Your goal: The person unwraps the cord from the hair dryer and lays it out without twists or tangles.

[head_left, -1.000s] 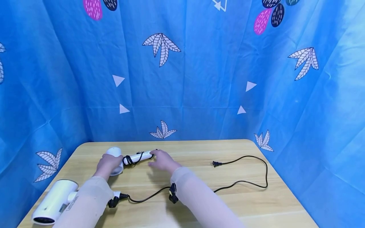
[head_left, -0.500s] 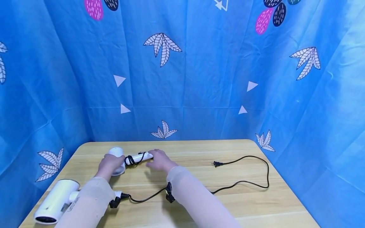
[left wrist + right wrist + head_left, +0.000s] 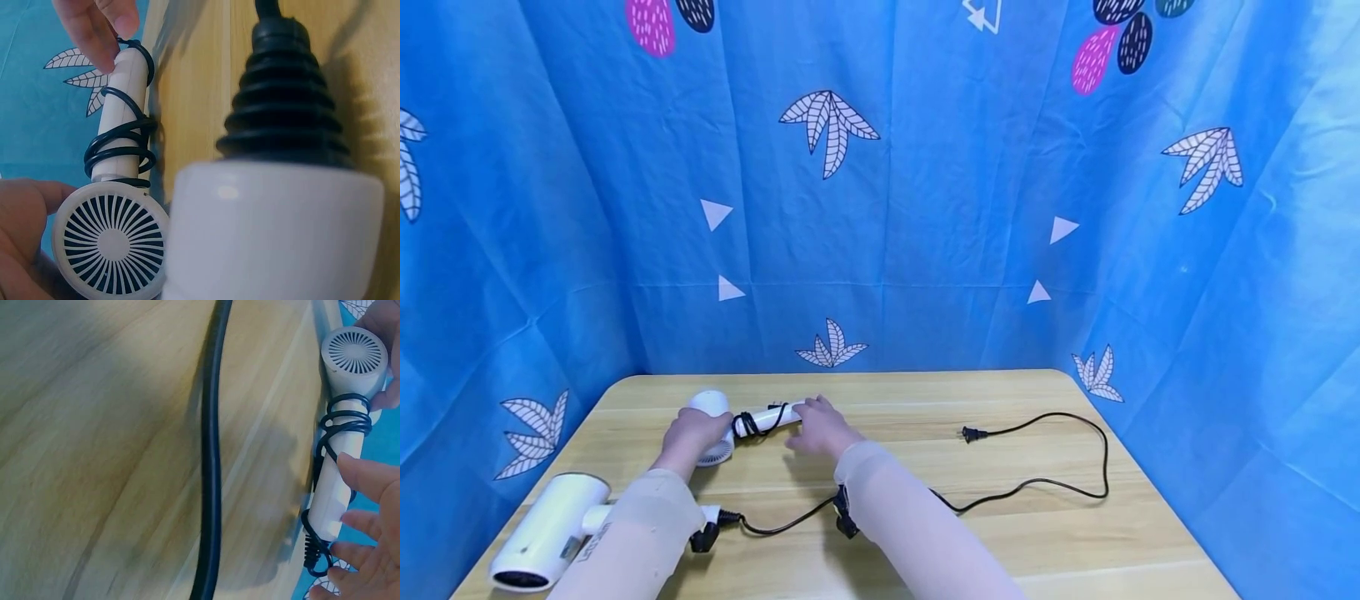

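A small white hair dryer lies near the table's back left, its black cord wound round its handle. My left hand grips the dryer's head; in the left wrist view its vented grille faces the camera, with my thumb beside it. At the handle's far end is my right hand. In the right wrist view its fingers lie loosely extended against the handle, close to the cord's ribbed sleeve, with the thumb apart from the others in the head view.
A larger white hair dryer lies at the front left, its handle partly under my left sleeve. Its black cord runs right across the wooden table, passing beneath my right arm, to a plug. Blue patterned curtain surrounds the table.
The small dryer and my left hand have shifted slightly right in view. My right hand has come a little further onto the handle's end.
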Demonstrator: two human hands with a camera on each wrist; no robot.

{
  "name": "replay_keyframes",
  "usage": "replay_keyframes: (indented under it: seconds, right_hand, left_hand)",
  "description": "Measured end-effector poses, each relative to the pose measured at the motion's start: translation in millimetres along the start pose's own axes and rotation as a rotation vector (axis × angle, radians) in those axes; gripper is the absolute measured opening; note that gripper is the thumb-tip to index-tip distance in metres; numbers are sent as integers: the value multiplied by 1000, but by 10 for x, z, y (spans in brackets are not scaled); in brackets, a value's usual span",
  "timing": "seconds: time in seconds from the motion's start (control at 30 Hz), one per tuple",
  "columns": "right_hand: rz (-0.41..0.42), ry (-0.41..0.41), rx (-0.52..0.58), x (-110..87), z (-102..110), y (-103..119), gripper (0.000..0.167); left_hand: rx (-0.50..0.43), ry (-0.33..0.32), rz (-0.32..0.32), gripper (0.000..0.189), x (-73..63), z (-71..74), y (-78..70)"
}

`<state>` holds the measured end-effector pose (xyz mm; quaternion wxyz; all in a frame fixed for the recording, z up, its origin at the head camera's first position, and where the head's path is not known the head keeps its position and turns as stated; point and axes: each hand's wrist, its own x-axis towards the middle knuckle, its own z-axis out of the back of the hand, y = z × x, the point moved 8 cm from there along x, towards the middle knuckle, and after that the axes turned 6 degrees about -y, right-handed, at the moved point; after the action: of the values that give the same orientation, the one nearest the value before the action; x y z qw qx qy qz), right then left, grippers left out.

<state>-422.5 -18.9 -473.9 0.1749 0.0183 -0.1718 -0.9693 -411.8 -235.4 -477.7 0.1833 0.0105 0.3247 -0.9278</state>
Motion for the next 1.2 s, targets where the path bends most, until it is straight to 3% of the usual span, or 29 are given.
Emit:
replay_keyframes:
  seconds: [0.4, 0.67, 1.2]
  right_hand:
    - [32, -62, -81, 34, 115, 0, 59]
    - [52, -73, -125, 51, 96, 7, 59]
    - [89, -52, -91, 40, 139, 17, 52]
  left_hand:
    - [0, -2, -21, 86, 31, -31, -33]
    - [-12, 12, -47, 85, -32, -45, -71]
    - [13, 11, -85, 80, -119, -102, -139]
